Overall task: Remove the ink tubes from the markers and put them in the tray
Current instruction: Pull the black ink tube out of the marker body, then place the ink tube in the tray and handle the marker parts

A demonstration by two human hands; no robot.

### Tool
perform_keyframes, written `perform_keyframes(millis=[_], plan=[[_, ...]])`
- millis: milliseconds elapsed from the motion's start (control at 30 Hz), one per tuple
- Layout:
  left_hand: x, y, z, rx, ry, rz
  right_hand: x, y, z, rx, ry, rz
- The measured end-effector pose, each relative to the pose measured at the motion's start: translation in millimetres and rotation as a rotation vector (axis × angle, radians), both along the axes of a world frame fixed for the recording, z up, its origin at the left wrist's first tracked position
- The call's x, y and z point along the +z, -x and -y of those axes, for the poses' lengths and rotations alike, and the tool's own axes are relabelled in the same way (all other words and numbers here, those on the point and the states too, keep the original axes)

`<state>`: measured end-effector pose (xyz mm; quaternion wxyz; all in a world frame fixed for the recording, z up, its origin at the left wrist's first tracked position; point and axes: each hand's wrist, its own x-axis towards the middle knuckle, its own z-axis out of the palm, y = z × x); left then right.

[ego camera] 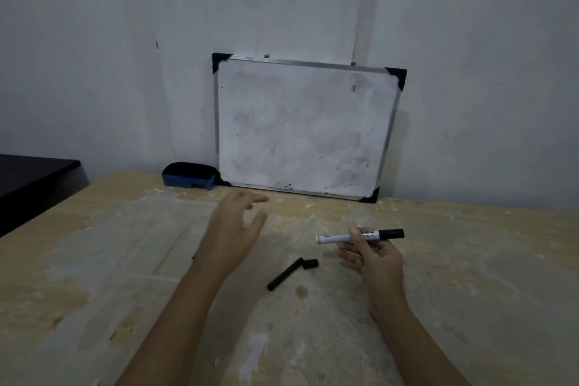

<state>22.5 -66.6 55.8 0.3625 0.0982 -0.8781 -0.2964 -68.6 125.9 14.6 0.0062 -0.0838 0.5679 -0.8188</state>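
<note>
My right hand [372, 255] holds a white marker [336, 238] with a black cap, level above the table, cap end pointing right. My left hand [236, 229] hovers above the table with fingers spread and nothing in it, left of the marker. Between the two hands, on the table, lies a black ink tube [284, 274], slanted. A small black end plug [311, 263] rests beside its upper end. No tray is in view.
A smudged whiteboard [302, 131] leans against the wall at the back of the worn wooden table [125, 260]. A blue eraser [189, 175] sits to its left. A dark surface [28, 178] stands beyond the table's left edge.
</note>
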Motion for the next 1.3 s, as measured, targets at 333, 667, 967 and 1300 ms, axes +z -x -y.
perform_keyframes(millis=[333,667,967,1300], plan=[[-60.3,14.7,-22.7,-0.197,0.051,0.451,-2.8,2.1,-0.1,0.014,-0.051,0.024],[-60.4,13.0,-17.5,-0.196,-0.158,0.266,-3.0,4.1,-1.3,0.025,-0.032,0.072],[-46.0,7.3,-24.8,-0.248,-0.474,0.079,-3.4,3.6,-0.7,0.047,-0.078,0.052],[-42.9,10.2,-34.5,-0.275,-0.470,0.086,-2.7,1.5,-0.9,0.177,-0.094,-0.021]])
